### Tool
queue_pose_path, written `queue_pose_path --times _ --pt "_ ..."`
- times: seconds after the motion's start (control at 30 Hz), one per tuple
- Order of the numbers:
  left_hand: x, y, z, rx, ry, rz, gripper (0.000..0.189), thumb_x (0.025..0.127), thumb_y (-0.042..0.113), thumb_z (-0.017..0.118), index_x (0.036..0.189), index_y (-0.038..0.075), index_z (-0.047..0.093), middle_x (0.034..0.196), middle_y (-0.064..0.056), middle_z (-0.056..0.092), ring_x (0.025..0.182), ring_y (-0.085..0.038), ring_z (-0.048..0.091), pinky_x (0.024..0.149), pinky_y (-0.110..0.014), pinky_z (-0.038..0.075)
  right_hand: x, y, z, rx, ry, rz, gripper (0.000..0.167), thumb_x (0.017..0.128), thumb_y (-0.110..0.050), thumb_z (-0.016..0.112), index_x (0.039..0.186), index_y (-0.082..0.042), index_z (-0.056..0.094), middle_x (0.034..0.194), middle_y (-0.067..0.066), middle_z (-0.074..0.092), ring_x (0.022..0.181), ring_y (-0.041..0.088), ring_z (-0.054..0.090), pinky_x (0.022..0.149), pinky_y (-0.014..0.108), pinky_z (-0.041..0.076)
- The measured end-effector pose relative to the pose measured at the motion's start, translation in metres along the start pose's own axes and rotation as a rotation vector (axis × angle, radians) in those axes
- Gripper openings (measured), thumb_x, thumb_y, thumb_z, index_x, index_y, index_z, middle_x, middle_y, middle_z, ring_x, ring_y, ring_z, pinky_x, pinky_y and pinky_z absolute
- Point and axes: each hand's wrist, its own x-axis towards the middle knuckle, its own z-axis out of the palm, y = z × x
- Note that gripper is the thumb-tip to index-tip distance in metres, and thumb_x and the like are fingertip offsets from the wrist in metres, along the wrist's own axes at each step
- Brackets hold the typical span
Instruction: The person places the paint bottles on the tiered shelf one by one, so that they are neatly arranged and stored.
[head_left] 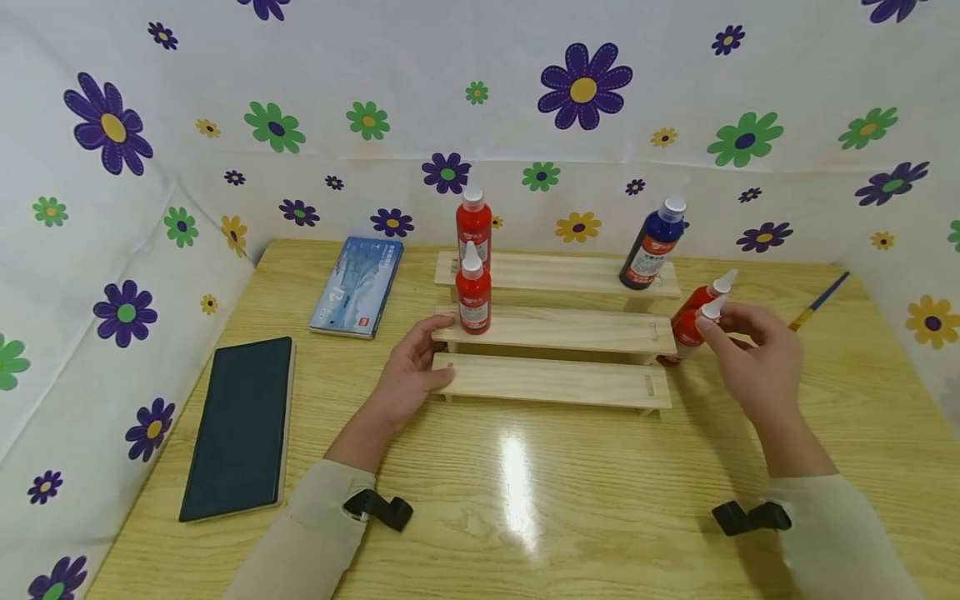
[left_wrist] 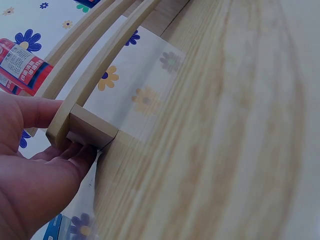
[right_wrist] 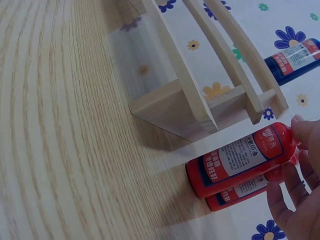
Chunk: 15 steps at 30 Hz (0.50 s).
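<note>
A stepped wooden rack (head_left: 555, 379) with three tiers stands on the table. At its left end my left hand (head_left: 408, 367) grips it, thumb on the lowest tier and fingers beneath in the left wrist view. Off the right end, my right hand (head_left: 765, 358) pinches a red bottle (right_wrist: 240, 159) near its white nozzle cap. Just behind that one is a second red bottle (right_wrist: 245, 190), partly hidden. On the rack, one red bottle (head_left: 473, 300) stands at the left of the middle tier, another red bottle (head_left: 474, 221) behind it on the top tier. A dark blue bottle (head_left: 651, 250) occupies the top tier's right.
Left of the rack lie a blue box (head_left: 358, 287) and a dark notebook (head_left: 238, 429). A blue-handled brush (head_left: 823, 298) lies beyond my right hand. Flower-patterned cloth (head_left: 420, 100) walls the table at the back and sides.
</note>
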Motion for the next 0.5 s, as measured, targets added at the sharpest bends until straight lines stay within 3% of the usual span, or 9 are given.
queue_pose_path --times 0.3,0.5 --pt "-0.001 0.001 0.001 -0.001 0.0 -0.003 0.068 0.084 -0.024 0.057 0.144 0.007 0.047 0.141 -0.014 0.049 0.12 -0.029 0.048 0.092 -0.031 0.046 -0.009 0.004 -0.009 0.072 0.017 0.023 0.034 0.091 -0.019 0.076 0.116 0.002 0.067 0.105 -0.006 0.06 0.096 0.008 0.056 0.079 0.013 0.047" --pt "0.0 0.001 0.002 0.006 0.005 -0.009 0.067 0.084 -0.024 0.058 0.144 0.007 0.047 0.142 -0.012 0.049 0.12 -0.029 0.048 0.094 -0.031 0.045 -0.012 0.01 -0.009 0.175 0.02 0.006 0.03 0.09 -0.011 0.075 0.115 0.002 0.067 0.107 -0.005 0.063 0.098 0.01 0.059 0.078 0.012 0.048"
